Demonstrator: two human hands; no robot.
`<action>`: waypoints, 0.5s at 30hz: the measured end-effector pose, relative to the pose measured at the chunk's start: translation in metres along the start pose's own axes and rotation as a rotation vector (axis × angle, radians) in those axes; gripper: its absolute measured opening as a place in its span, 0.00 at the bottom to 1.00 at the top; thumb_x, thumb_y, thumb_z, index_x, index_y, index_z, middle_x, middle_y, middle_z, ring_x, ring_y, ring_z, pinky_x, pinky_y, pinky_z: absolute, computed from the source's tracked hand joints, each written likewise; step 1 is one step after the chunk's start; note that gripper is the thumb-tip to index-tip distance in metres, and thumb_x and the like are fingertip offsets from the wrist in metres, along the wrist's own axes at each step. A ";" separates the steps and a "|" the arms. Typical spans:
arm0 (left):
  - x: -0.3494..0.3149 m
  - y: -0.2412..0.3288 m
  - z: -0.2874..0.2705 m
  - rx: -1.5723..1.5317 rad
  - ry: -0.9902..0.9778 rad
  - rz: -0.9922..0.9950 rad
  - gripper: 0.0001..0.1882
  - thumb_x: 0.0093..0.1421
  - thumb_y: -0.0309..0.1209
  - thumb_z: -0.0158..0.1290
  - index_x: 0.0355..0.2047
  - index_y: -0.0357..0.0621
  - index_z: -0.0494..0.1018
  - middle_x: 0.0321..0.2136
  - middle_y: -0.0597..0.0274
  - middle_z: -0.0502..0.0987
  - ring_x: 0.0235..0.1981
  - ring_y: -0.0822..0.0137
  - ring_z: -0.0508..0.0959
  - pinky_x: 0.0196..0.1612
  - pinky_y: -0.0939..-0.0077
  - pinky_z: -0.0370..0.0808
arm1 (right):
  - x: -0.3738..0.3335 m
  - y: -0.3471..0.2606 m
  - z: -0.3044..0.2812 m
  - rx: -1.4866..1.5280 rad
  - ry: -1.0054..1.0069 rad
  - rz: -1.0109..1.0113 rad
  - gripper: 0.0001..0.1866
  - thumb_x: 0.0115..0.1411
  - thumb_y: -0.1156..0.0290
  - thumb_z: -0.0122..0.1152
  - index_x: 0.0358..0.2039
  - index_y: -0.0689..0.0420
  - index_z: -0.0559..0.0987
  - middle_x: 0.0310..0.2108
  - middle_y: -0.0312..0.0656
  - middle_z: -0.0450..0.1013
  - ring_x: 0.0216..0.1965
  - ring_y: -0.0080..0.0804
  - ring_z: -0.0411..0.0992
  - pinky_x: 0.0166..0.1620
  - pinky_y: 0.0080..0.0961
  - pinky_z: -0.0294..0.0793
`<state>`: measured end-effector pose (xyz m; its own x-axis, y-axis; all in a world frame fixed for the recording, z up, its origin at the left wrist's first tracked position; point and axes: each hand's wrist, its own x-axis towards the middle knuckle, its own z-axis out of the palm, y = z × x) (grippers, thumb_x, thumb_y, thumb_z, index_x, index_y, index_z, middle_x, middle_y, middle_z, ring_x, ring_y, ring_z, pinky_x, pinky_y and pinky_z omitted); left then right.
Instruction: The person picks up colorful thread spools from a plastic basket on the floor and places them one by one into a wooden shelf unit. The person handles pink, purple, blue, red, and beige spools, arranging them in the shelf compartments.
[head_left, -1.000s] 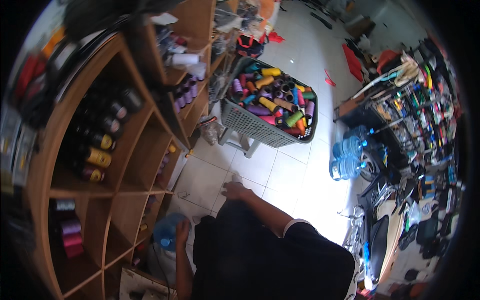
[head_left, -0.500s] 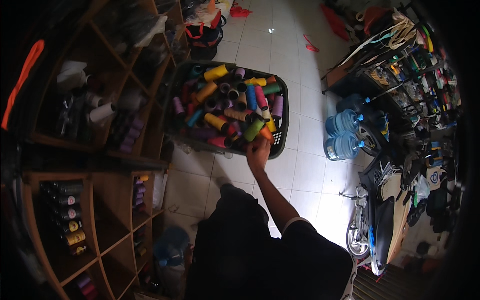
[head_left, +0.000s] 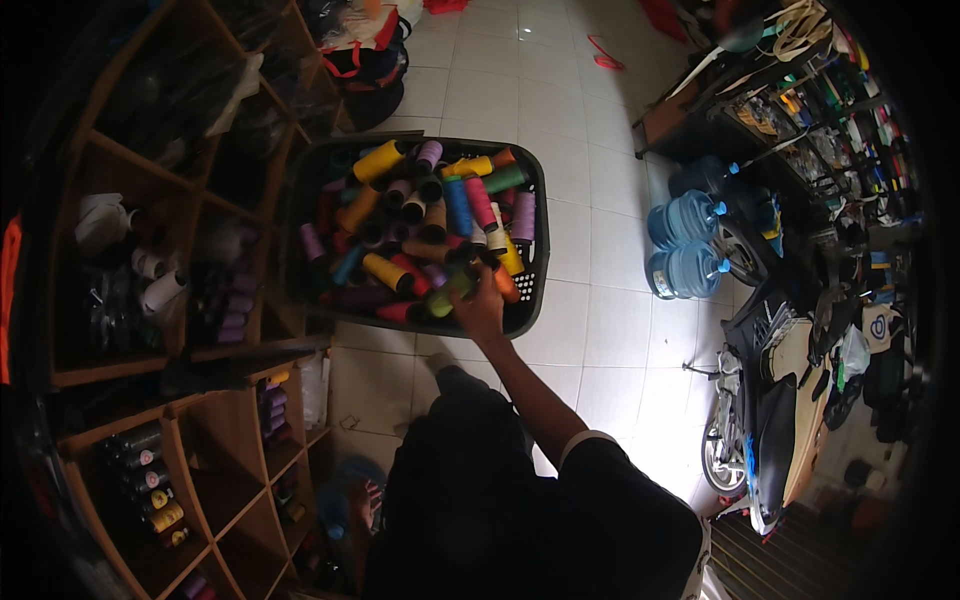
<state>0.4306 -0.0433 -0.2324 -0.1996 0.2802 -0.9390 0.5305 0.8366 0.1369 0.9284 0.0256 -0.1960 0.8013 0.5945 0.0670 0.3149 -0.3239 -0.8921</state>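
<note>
A dark plastic basket (head_left: 541, 225) is heaped with cone-shaped thread spools in many colours. At its near right corner my right hand (head_left: 482, 308) is closed on a green thread spool (head_left: 450, 293) lying on its side; part of the spool is hidden by my fingers. Right beside that hand lies an orange spool (head_left: 507, 285), with a yellow spool (head_left: 510, 256) just beyond it. Low on the left, next to my dark trousers, my left hand (head_left: 368, 500) hangs in shadow. Its fingers look loosely apart, and nothing shows in them.
Wooden cubby shelves (head_left: 190, 402) holding spools and plastic-wrapped items line the left side. Blue water jugs (head_left: 690, 270) lie stacked on the tiled floor to the right. A motorbike (head_left: 745, 430) stands nearer, and bags (head_left: 365, 60) sit at the back left.
My right hand has shifted left, and the green spool has moved left and nearer, tipping over with it. The view has turned slightly, and my left hand has come into sight.
</note>
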 end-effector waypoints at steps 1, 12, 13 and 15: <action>0.010 -0.012 0.001 0.014 -0.011 -0.010 0.24 0.65 0.48 0.46 0.53 0.44 0.69 0.49 0.56 0.74 0.48 0.61 0.75 0.50 0.59 0.69 | -0.002 0.003 0.000 -0.067 -0.013 -0.001 0.31 0.50 0.69 0.67 0.52 0.61 0.65 0.47 0.57 0.65 0.49 0.59 0.68 0.49 0.48 0.71; 0.120 -0.087 0.000 -0.070 -0.037 0.077 0.23 0.65 0.45 0.48 0.53 0.42 0.70 0.49 0.54 0.75 0.47 0.60 0.74 0.48 0.66 0.69 | 0.062 0.022 -0.029 -0.464 0.212 0.150 0.29 0.49 0.68 0.66 0.50 0.62 0.65 0.47 0.59 0.61 0.48 0.59 0.63 0.52 0.48 0.64; 0.109 -0.081 0.001 -0.054 -0.025 0.075 0.24 0.65 0.45 0.48 0.54 0.43 0.70 0.49 0.55 0.75 0.48 0.60 0.73 0.48 0.65 0.69 | 0.073 0.022 -0.032 -0.524 0.265 0.196 0.29 0.48 0.69 0.65 0.49 0.63 0.66 0.47 0.58 0.61 0.49 0.59 0.62 0.53 0.49 0.63; 0.092 -0.071 0.015 -0.063 -0.007 0.082 0.24 0.64 0.46 0.48 0.54 0.44 0.69 0.50 0.55 0.75 0.49 0.60 0.73 0.49 0.65 0.68 | 0.096 0.033 -0.026 -0.566 0.244 0.241 0.29 0.47 0.70 0.64 0.49 0.63 0.66 0.47 0.59 0.61 0.49 0.61 0.60 0.53 0.51 0.61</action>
<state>0.3869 -0.0838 -0.3335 -0.1524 0.3456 -0.9259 0.4922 0.8389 0.2322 1.0292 0.0529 -0.2069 0.9541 0.2948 0.0533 0.2777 -0.8036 -0.5263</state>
